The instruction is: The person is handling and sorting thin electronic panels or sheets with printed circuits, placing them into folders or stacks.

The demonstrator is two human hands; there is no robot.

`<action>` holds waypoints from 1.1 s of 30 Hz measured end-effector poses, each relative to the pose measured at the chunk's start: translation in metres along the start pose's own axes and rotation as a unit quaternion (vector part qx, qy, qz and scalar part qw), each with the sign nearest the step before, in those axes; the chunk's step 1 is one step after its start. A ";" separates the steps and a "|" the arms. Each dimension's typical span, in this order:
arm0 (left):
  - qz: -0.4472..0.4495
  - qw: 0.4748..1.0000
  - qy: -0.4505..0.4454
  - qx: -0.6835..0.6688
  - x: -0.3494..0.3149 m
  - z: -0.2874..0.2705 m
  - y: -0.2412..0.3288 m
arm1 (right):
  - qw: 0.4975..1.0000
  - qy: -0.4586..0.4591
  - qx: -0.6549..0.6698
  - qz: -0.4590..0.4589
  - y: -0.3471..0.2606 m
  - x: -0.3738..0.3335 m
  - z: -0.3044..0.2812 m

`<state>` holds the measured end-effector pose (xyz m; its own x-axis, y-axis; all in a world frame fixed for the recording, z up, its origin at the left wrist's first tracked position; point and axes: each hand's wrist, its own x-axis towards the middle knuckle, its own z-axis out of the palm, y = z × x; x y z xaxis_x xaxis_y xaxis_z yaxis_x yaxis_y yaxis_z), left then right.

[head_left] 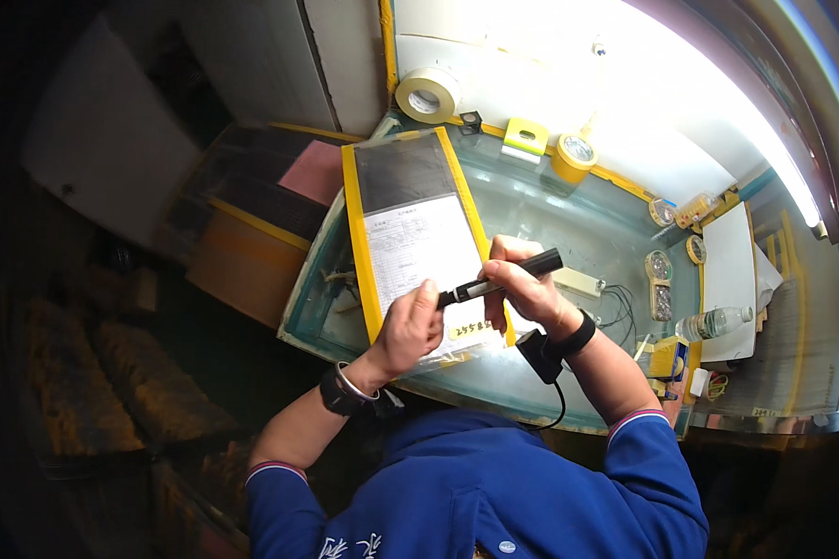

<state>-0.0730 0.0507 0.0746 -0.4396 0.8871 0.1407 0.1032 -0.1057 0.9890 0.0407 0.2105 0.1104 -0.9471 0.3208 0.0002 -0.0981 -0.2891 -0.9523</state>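
Blue shirt (550, 484) of the person, foremost; bare forearms (615, 377) reach from it over the near edge of a glass-topped surface (531, 210). Black bands (348, 391) circle both wrists. A dark cable (563, 401) hangs from the right one and, if caught on that edge, could tug the arm aside. Left hand (408, 326): fingers curled almost closed, thumb and forefinger pinching the lower end of a black marker (473, 290). Right hand (527, 291): fingers closed round the marker's barrel. The marker slants up to the right between the two, above the lower half of a yellow-edged document sleeve (405, 177) holding a printed sheet (405, 242). Whether its tip is bare cannot be told; were it uncovered, a slipping grip could smear ink on fingers or sleeve. The sleeve's lower end lies by the near edge, where a brushing forearm might shift it. Farther off: a clear bottle (708, 323) toward the right edge; a yellow tape roll (573, 160) and a larger pale roll (428, 96) along the far edge.
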 end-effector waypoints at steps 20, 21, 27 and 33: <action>-0.097 0.887 -0.222 0.393 -0.046 -0.043 -0.073 | 0.902 0.133 -0.410 -0.006 0.107 -0.012 -0.061; -0.112 0.887 -0.228 0.387 -0.046 -0.043 -0.073 | 0.888 0.128 -0.441 -0.025 0.106 -0.012 -0.058; -0.126 0.899 -0.210 0.364 -0.048 -0.044 -0.074 | 0.903 0.066 -0.424 0.016 0.089 -0.026 -0.050; -0.180 0.941 -0.158 0.239 -0.031 -0.042 -0.047 | 0.986 0.072 -0.112 0.103 0.069 -0.029 -0.040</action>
<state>-0.1015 0.0090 0.0253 -0.2437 0.9239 -0.2948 0.4208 0.3746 0.8262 0.0738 0.2174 0.0326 -0.8854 0.4047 -0.2289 0.1775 -0.1608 -0.9709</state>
